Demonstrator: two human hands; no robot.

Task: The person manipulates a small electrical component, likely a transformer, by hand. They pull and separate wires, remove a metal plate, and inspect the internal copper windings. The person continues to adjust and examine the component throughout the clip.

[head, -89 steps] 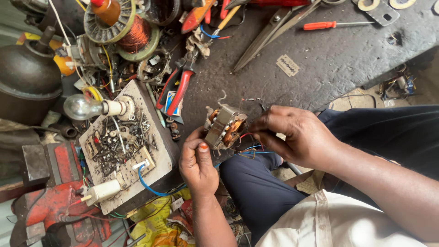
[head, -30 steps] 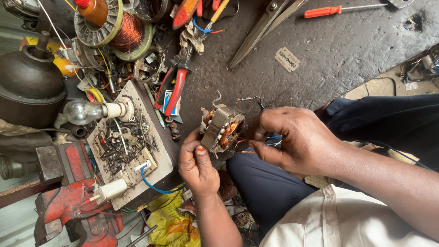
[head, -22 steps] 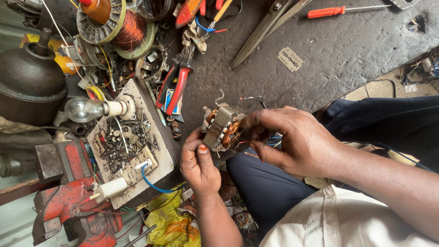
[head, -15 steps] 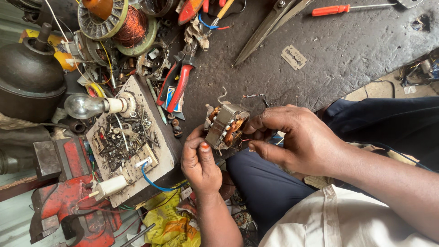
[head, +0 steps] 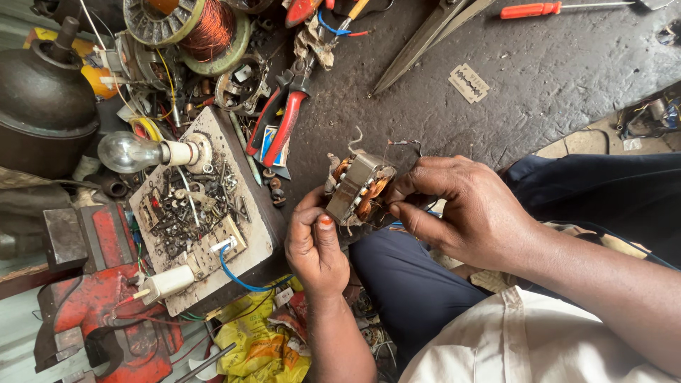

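A small motor stator (head: 358, 186) with a grey metal core and copper windings is held between both hands above my lap. My left hand (head: 314, 241) grips its lower left side, thumb up against the core. My right hand (head: 464, 206) closes on its right side, fingertips pinched at the copper winding. Thin wire ends (head: 401, 144) stick up from the top of the stator. What my right fingertips pinch is hidden.
A white board (head: 202, 213) strewn with screws and carrying a light bulb (head: 131, 152) lies to the left. Red-handled pliers (head: 284, 120), copper wire spools (head: 198, 28), long shears (head: 425, 39), a razor blade (head: 469, 82), a red-handled screwdriver (head: 539, 9), a red vise (head: 92, 298) and a dark round tank (head: 42, 106) surround it.
Both hands keep the stator between them; the right fingers have shifted slightly at the winding. The view has drifted a little.
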